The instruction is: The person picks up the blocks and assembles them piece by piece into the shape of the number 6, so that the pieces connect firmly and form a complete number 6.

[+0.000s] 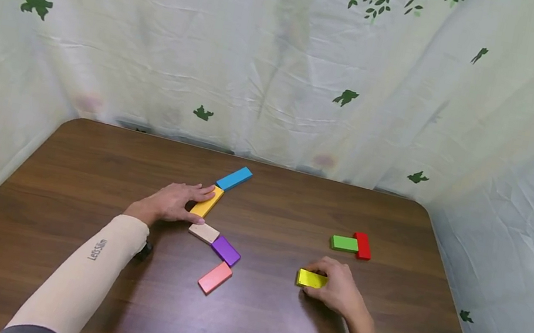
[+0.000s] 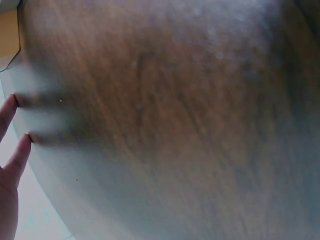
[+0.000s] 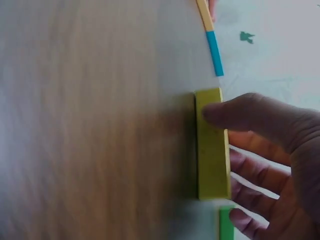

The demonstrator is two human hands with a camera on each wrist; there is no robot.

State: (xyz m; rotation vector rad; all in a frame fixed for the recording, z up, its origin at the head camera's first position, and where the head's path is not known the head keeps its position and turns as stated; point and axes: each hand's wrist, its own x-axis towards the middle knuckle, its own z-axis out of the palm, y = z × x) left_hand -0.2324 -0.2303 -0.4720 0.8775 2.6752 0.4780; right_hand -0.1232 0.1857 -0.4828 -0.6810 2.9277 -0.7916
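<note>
My left hand (image 1: 180,202) lies at the orange-yellow block (image 1: 207,202), its fingers fairly straight. Fingertips touch the block's far end, and the thumb reaches its near end, beside the beige block (image 1: 204,232). In the left wrist view, two extended fingers (image 2: 20,155) reach to the table, with part of the orange block (image 2: 8,37) in the corner. Between thumb and fingers, my right hand (image 1: 339,286) grips a bright yellow block (image 1: 311,279). In the right wrist view, the thumb presses one face of that yellow block (image 3: 213,160).
A blue block (image 1: 234,178) adjoins the orange one. Purple (image 1: 226,251) and pink (image 1: 215,278) blocks extend the zigzag line from the beige one. Farther right, a green block (image 1: 344,244) touches a red block (image 1: 362,246). White curtains (image 1: 275,61) surround the wooden table (image 1: 266,321).
</note>
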